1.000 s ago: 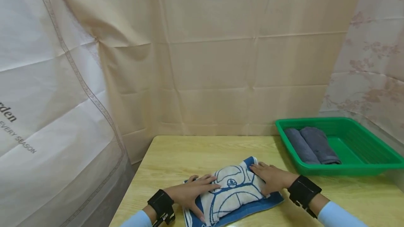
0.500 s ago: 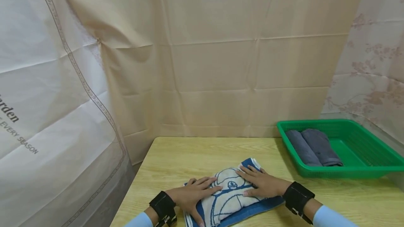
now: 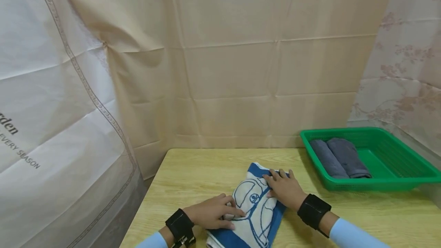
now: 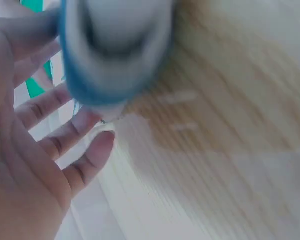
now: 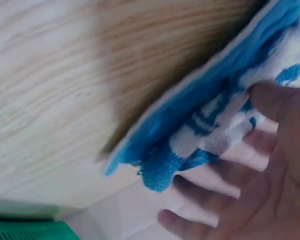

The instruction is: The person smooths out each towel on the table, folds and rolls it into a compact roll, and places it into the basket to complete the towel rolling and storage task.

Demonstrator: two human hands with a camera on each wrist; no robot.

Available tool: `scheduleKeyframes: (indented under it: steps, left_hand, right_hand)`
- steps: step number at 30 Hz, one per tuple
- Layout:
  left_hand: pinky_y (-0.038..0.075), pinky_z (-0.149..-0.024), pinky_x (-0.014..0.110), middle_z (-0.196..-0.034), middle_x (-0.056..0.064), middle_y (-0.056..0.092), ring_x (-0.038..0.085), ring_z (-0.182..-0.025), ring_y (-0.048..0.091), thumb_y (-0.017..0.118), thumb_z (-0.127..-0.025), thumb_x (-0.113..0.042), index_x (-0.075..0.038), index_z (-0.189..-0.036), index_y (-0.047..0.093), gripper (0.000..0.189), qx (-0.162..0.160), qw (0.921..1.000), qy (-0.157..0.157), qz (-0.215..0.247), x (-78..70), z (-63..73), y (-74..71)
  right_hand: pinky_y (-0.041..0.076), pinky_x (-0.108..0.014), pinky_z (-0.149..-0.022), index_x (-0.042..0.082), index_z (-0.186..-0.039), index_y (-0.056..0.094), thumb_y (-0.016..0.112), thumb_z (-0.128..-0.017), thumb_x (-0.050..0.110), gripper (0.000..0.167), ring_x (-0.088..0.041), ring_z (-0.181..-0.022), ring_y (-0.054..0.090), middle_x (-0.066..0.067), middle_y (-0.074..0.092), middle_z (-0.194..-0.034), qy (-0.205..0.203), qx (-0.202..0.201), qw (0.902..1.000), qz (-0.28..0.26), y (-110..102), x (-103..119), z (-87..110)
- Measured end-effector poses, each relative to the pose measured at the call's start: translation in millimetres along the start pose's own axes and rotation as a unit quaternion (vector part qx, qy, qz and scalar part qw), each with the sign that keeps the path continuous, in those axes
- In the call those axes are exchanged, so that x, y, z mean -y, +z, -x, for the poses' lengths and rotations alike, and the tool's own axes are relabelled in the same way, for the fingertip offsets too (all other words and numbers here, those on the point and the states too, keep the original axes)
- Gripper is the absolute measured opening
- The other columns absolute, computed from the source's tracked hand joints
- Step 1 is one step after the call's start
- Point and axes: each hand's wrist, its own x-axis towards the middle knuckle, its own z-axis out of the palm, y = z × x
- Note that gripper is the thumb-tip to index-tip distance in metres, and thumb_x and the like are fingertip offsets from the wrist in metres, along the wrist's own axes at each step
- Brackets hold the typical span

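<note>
A folded blue-and-white towel [image 3: 253, 211] with line drawings lies at an angle on the wooden table. My left hand [image 3: 211, 211] touches its left edge, fingers reaching over the white print. In the left wrist view the towel's rounded fold [image 4: 115, 95] sits by the thumb and slightly bent, spread fingers. At the towel's upper right edge is my right hand [image 3: 286, 188], its fingers spread over the blue border. The right wrist view has the thumb touching the printed cloth [image 5: 210, 117], with the other fingers fanned out along it, partly behind the cloth.
A green plastic basket [image 3: 386, 185] stands at the table's right rear, holding two rolled dark grey towels [image 3: 348, 158]. The pale wood table [image 3: 193, 171] reaches back to a beige cloth backdrop [image 3: 224, 68]. A white printed sheet [image 3: 69, 125] hangs at the left.
The towel has turned anticlockwise, its far end swinging up and left. My right hand has come along to its upper right edge, while the left fingers have bent and drawn together at the left edge.
</note>
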Motion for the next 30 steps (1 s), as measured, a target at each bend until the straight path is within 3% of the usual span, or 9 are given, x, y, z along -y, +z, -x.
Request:
scheduleKeyframes:
  steps: [2,5,9,13,15,19,23,26,30]
  left_hand:
    - [0.038,-0.078,0.015,-0.122,-0.008,0.052,0.003,-0.097,0.041,0.065,-0.099,-0.050,-0.032,-0.147,0.057,0.052,0.002,1.0000,0.003,-0.009,-3.9,-3.2,1.5]
    - [0.038,-0.091,0.021,-0.132,-0.009,0.048,0.005,-0.114,0.039,0.071,-0.092,-0.057,-0.032,-0.143,0.058,0.058,0.002,0.9995,0.004,-0.031,-9.8,-7.6,4.5]
    - [0.030,-0.114,0.046,-0.164,-0.005,0.028,0.018,-0.150,0.022,0.078,-0.085,-0.059,-0.033,-0.141,0.051,0.067,0.005,0.9974,0.020,-0.069,-15.5,-12.8,7.4]
    - [0.023,-0.118,0.060,-0.173,-0.001,0.005,0.025,-0.158,0.004,0.080,-0.084,-0.057,-0.035,-0.159,0.030,0.093,0.047,0.9947,0.049,-0.077,-22.1,-19.0,13.0]
    - [0.020,-0.119,0.061,-0.173,-0.001,-0.001,0.025,-0.158,-0.001,0.078,-0.086,-0.058,-0.040,-0.164,0.017,0.100,0.073,0.9933,0.053,-0.073,-26.6,-21.9,16.3]
    - [0.016,-0.119,0.063,-0.172,0.000,-0.007,0.024,-0.158,-0.007,0.072,-0.089,-0.062,-0.047,-0.163,0.009,0.099,0.105,0.9908,0.035,-0.078,-35.0,-24.6,19.5]
    - [0.017,-0.120,0.062,-0.172,0.000,-0.006,0.022,-0.158,-0.005,0.070,-0.089,-0.065,-0.049,-0.162,0.007,0.098,0.109,0.9894,0.015,-0.095,-41.1,-27.3,20.2]
    - [0.019,-0.120,0.060,-0.172,-0.003,-0.005,0.019,-0.158,-0.003,0.063,-0.092,-0.067,-0.049,-0.162,0.003,0.094,0.108,0.9893,0.008,-0.098,-43.2,-29.2,22.6]
    - [0.025,-0.118,0.055,-0.172,-0.007,0.002,0.015,-0.157,0.004,0.047,-0.104,-0.060,-0.044,-0.164,0.005,0.076,0.095,0.9914,0.011,-0.089,-43.4,-30.1,25.5]
  right_hand:
    - [0.046,-0.070,-0.091,0.006,-0.132,0.065,0.078,-0.086,0.044,0.061,-0.051,-0.115,0.058,-0.026,0.062,-0.130,0.030,-0.013,0.9994,0.011,-3,5,-1.1]
    - [0.050,-0.067,-0.083,0.003,-0.125,0.064,0.079,-0.087,0.042,0.057,-0.051,-0.109,0.061,-0.028,0.063,-0.124,0.060,0.009,0.9980,-0.016,-4,5,-2.6]
    - [0.041,-0.076,-0.092,-0.003,-0.139,0.054,0.071,-0.096,0.042,0.064,-0.060,-0.125,0.048,-0.037,0.048,-0.142,0.075,0.074,0.9870,-0.122,-2,-7,-6.7]
    - [0.029,-0.079,-0.102,-0.005,-0.152,0.041,0.065,-0.099,0.047,0.078,-0.067,-0.136,0.030,-0.040,0.030,-0.155,0.077,0.117,0.9697,-0.200,1,-20,-10.2]
    - [0.025,-0.079,-0.104,-0.006,-0.154,0.038,0.063,-0.100,0.050,0.081,-0.067,-0.138,0.026,-0.040,0.027,-0.157,0.077,0.126,0.9680,-0.203,3,-22,-10.4]
    - [0.024,-0.081,-0.103,-0.005,-0.153,0.039,0.061,-0.101,0.049,0.079,-0.066,-0.138,0.028,-0.038,0.029,-0.156,0.088,0.114,0.9778,-0.152,6,-13,-11.4]
    - [0.027,-0.081,-0.101,-0.001,-0.153,0.043,0.062,-0.099,0.047,0.075,-0.066,-0.133,0.035,-0.037,0.034,-0.155,0.112,0.061,0.9891,-0.075,11,-1,-13.7]
    - [0.034,-0.077,-0.099,0.000,-0.153,0.044,0.064,-0.097,0.046,0.075,-0.063,-0.129,0.042,-0.036,0.039,-0.152,0.119,0.019,0.9920,-0.038,16,5,-16.9]
    - [0.044,-0.070,-0.096,-0.003,-0.153,0.041,0.064,-0.100,0.040,0.072,-0.063,-0.127,0.046,-0.040,0.041,-0.149,0.095,0.019,0.9927,-0.071,20,5,-21.2]
